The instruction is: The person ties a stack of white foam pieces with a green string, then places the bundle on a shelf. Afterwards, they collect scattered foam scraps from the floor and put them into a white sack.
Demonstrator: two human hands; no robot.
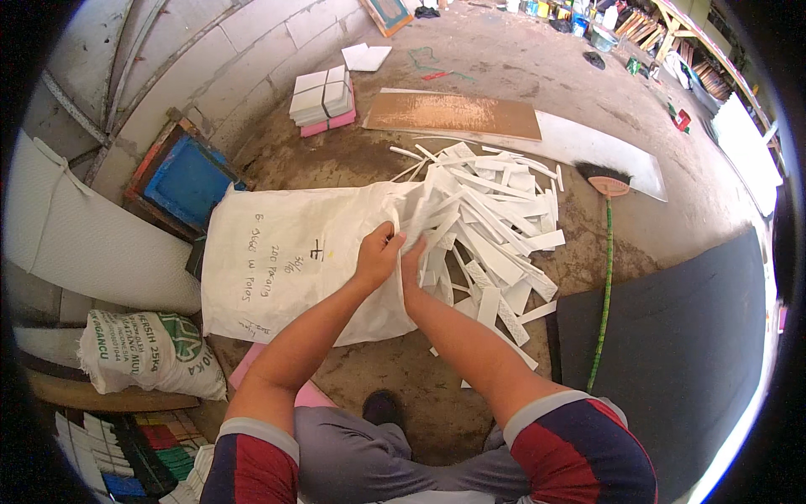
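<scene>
A large white woven sack (302, 260) with handwriting on it lies on its side before me, its mouth turned right. My left hand (378, 256) is closed on the upper rim of that mouth, thumb on top. Just inside the opening is my right hand (411, 262), beside some white strips; its fingers are mostly hidden, so I cannot tell whether it grips any. From the mouth a heap of white foam-like strips and offcuts (495, 239) spreads over the floor to the right, some pieces still within the sack.
A long-handled broom (609, 244) lies right of the heap, beside a dark mat (672, 311). Beyond are a brown-and-white board (457, 113) and a strapped stack of white sheets (323, 97). At left stand a blue framed screen (180, 181) and a filled printed sack (151, 353).
</scene>
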